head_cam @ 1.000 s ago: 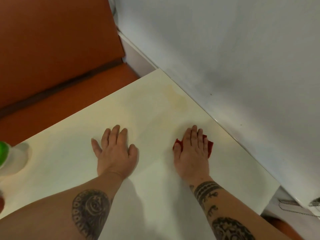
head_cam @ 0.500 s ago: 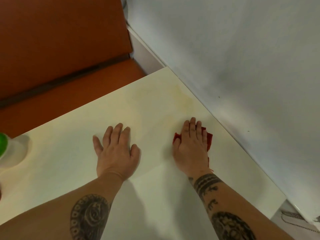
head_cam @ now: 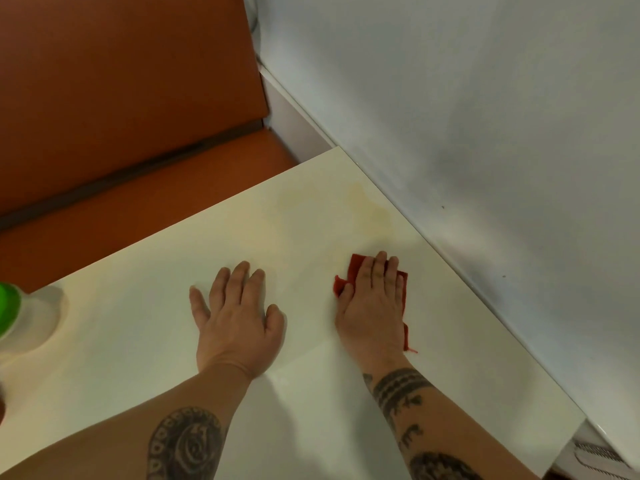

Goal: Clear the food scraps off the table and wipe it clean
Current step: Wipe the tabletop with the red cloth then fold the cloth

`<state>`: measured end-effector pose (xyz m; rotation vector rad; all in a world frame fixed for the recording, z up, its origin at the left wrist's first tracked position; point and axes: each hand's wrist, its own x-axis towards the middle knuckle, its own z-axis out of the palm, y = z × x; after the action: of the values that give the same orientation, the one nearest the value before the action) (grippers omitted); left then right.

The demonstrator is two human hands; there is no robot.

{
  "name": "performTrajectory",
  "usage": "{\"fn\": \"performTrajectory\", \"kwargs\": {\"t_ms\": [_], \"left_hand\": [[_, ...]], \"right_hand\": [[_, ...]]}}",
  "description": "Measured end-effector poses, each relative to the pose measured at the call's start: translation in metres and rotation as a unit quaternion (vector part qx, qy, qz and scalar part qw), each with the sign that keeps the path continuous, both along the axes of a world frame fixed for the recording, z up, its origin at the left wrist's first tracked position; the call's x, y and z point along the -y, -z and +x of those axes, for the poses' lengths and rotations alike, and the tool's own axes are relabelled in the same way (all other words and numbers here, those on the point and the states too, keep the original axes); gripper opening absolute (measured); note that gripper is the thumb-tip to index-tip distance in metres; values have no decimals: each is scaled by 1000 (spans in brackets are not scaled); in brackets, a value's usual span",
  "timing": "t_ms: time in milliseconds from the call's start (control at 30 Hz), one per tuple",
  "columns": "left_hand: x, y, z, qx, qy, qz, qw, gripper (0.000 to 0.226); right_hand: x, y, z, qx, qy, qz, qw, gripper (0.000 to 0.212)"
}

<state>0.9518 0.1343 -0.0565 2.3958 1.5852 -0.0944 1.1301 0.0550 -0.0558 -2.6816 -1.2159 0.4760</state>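
My right hand (head_cam: 372, 306), fingers straight, presses the red cloth (head_cam: 355, 269) flat on the table (head_cam: 138, 323) near the wall (head_cam: 485, 133). Left hand (head_cam: 239, 317) rests flat, fingers spread. Cloth is probably soft and light; hold it under the palm.

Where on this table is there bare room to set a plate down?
Widest: the table beyond both hands, up to the edge by the orange bench. Also between the left hand and the green-capped bottle. Tightest by the wall, where the right hand presses the red cloth.
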Motion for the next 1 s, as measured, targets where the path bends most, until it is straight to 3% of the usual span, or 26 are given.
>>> {"fn": "performTrajectory", "kwargs": {"t_ms": [133, 333, 467, 567, 800, 1000], "left_hand": [[1, 0, 0, -2, 1, 3, 1000, 69], [2, 1, 1, -5, 1, 2, 1000, 69], [1, 1, 1, -6, -2, 9, 1000, 68], [1, 0, 2, -16, -2, 10, 1000, 68], [3, 1, 0, -6, 1, 12, 1000, 68], [1, 2, 1, -3, 0, 10, 1000, 66]], "right_hand": [[-37, 2, -1, -23, -14, 61, 998, 63], [-18, 11, -6, -12, -217, 132, 967, 55], [-29, 8, -7, -8, -147, 122, 982, 56], [-51, 1, -14, -3, -113, 63, 992, 59], [-4, 5, -12, -12, -238, 125, 963, 53], [-18, 6, -10, 6, -50, 70, 996, 60]]}}
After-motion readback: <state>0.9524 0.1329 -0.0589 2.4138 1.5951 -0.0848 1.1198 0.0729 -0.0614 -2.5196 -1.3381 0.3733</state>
